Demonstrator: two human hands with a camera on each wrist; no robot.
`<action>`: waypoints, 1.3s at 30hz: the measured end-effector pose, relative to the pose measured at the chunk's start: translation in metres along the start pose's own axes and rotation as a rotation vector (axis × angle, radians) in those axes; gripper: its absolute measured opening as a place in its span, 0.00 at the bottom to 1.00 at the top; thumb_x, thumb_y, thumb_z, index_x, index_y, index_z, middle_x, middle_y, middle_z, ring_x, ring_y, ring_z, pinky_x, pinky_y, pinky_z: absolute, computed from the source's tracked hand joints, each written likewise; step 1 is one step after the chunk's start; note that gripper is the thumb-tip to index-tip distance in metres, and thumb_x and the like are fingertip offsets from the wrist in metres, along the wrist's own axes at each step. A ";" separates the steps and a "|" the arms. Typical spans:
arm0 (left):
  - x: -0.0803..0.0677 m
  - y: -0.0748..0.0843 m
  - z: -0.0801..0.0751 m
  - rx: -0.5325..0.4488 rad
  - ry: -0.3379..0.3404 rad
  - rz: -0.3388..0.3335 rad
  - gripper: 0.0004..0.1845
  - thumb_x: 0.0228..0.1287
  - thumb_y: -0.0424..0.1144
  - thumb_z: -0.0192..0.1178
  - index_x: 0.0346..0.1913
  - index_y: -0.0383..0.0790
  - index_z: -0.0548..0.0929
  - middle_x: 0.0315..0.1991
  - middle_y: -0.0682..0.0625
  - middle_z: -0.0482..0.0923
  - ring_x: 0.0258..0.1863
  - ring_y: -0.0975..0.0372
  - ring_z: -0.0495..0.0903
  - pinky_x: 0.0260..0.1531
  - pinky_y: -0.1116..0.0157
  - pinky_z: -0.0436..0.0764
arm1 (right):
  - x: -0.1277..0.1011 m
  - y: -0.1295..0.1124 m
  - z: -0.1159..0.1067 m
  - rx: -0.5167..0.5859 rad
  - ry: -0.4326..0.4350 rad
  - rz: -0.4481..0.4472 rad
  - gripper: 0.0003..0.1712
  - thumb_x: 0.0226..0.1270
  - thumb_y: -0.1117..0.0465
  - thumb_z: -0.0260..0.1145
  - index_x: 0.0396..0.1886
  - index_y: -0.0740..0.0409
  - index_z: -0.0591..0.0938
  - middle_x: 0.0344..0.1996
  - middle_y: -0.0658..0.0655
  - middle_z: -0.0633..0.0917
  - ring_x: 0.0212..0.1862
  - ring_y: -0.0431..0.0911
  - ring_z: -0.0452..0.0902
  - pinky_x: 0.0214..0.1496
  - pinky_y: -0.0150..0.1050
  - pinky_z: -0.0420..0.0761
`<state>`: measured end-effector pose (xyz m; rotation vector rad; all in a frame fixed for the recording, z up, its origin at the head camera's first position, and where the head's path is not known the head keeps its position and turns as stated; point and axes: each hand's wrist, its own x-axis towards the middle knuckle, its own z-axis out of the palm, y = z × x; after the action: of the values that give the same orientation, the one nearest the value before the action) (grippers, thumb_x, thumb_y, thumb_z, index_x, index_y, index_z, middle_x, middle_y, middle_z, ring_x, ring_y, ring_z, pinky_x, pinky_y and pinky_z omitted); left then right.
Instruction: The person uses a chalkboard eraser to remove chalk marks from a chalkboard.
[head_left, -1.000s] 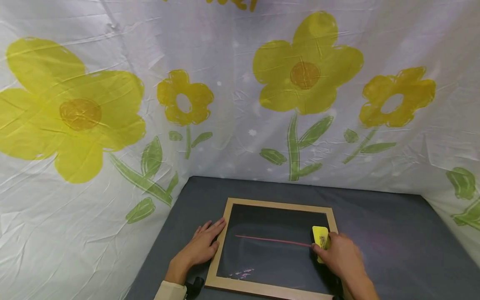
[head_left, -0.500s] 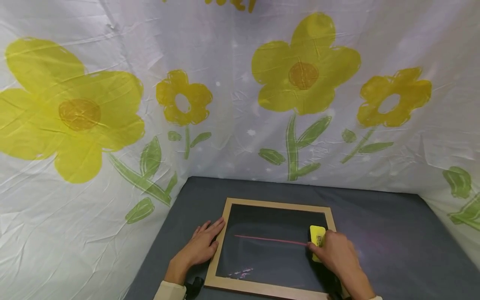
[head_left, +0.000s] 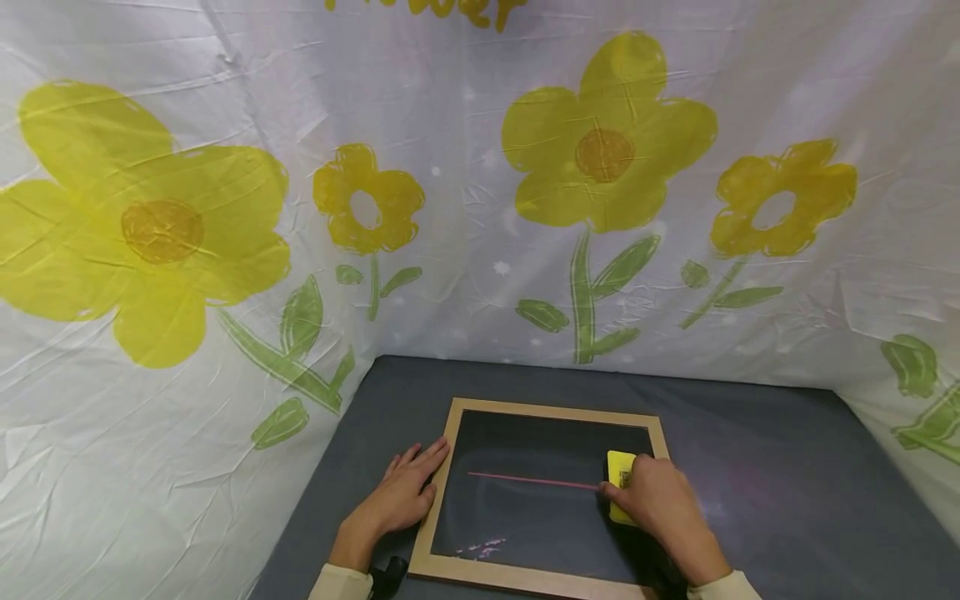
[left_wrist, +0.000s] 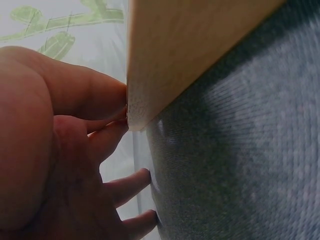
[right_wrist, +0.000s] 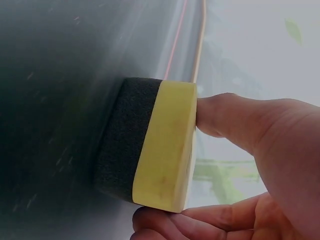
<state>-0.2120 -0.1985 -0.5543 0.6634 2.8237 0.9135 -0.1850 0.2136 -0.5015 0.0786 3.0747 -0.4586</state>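
A flowered sheet backs the grey table, where a wood-framed chalkboard lies flat. The left hand rests with fingers relaxed against the frame's left edge, steadying it. The right hand grips the yellow eraser, dark pad down on the board. It has slid leftward over the last second, shortening the pink chalk line; wiping looks underway, most of the line remaining.

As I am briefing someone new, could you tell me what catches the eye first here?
Huge yellow painted flowers on the white cloth backdrop dominate. Below, on the grey table, lies a wood-framed blackboard with a pink chalk line. The right hand presses a yellow eraser at the line's end; the left hand steadies the frame.
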 end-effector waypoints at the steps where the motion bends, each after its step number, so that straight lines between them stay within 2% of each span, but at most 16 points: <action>1: 0.000 0.000 0.000 0.004 -0.003 -0.006 0.34 0.78 0.31 0.57 0.85 0.39 0.68 0.88 0.45 0.61 0.84 0.29 0.56 0.75 0.22 0.50 | 0.001 -0.002 0.000 -0.004 0.000 -0.002 0.31 0.62 0.38 0.81 0.19 0.57 0.79 0.18 0.54 0.77 0.21 0.48 0.73 0.25 0.43 0.71; 7: 0.004 -0.004 0.005 0.017 -0.001 -0.039 0.34 0.78 0.31 0.58 0.85 0.41 0.69 0.88 0.48 0.61 0.85 0.32 0.56 0.78 0.23 0.50 | 0.006 -0.015 0.003 -0.030 0.025 -0.038 0.32 0.60 0.38 0.82 0.24 0.61 0.80 0.19 0.55 0.78 0.22 0.48 0.74 0.25 0.43 0.75; 10: 0.003 -0.003 0.004 0.024 -0.001 -0.040 0.34 0.78 0.31 0.57 0.84 0.40 0.69 0.88 0.48 0.61 0.85 0.33 0.56 0.78 0.24 0.50 | 0.007 -0.021 0.004 -0.025 0.021 -0.047 0.32 0.60 0.38 0.82 0.25 0.61 0.79 0.19 0.55 0.78 0.21 0.47 0.75 0.24 0.42 0.75; 12: 0.002 0.006 -0.002 0.034 -0.026 -0.052 0.34 0.78 0.30 0.58 0.85 0.39 0.69 0.88 0.47 0.61 0.85 0.32 0.56 0.78 0.23 0.50 | 0.007 -0.026 0.004 -0.020 0.020 -0.051 0.32 0.60 0.38 0.83 0.25 0.61 0.80 0.19 0.55 0.78 0.21 0.47 0.75 0.25 0.43 0.77; 17: 0.002 0.006 -0.003 0.014 -0.021 -0.040 0.34 0.79 0.30 0.56 0.85 0.39 0.68 0.88 0.46 0.60 0.85 0.31 0.55 0.78 0.23 0.49 | 0.010 -0.036 0.007 -0.010 0.025 -0.064 0.33 0.59 0.39 0.83 0.28 0.63 0.81 0.21 0.55 0.79 0.23 0.48 0.77 0.27 0.45 0.81; 22: 0.002 0.004 -0.002 0.009 -0.003 -0.010 0.34 0.78 0.31 0.56 0.85 0.37 0.68 0.87 0.43 0.61 0.83 0.28 0.56 0.75 0.21 0.50 | 0.011 -0.044 0.011 0.006 0.017 -0.061 0.32 0.59 0.39 0.84 0.28 0.62 0.81 0.21 0.55 0.79 0.23 0.47 0.76 0.26 0.44 0.80; 29: 0.002 0.004 0.000 0.043 -0.027 -0.046 0.35 0.79 0.30 0.56 0.86 0.40 0.66 0.88 0.46 0.59 0.85 0.32 0.55 0.78 0.24 0.50 | 0.011 -0.056 0.014 0.032 0.009 -0.072 0.30 0.60 0.40 0.84 0.28 0.61 0.82 0.21 0.55 0.79 0.22 0.47 0.77 0.24 0.43 0.80; 39: 0.001 0.006 0.001 0.045 -0.034 -0.047 0.35 0.79 0.30 0.55 0.86 0.40 0.66 0.88 0.46 0.59 0.85 0.31 0.55 0.77 0.23 0.50 | 0.013 -0.071 0.023 0.016 0.006 -0.086 0.30 0.59 0.39 0.84 0.30 0.60 0.83 0.23 0.54 0.80 0.24 0.47 0.78 0.25 0.45 0.82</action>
<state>-0.2109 -0.1937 -0.5514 0.6085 2.8247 0.8246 -0.2013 0.1395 -0.5029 -0.0514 3.0900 -0.4875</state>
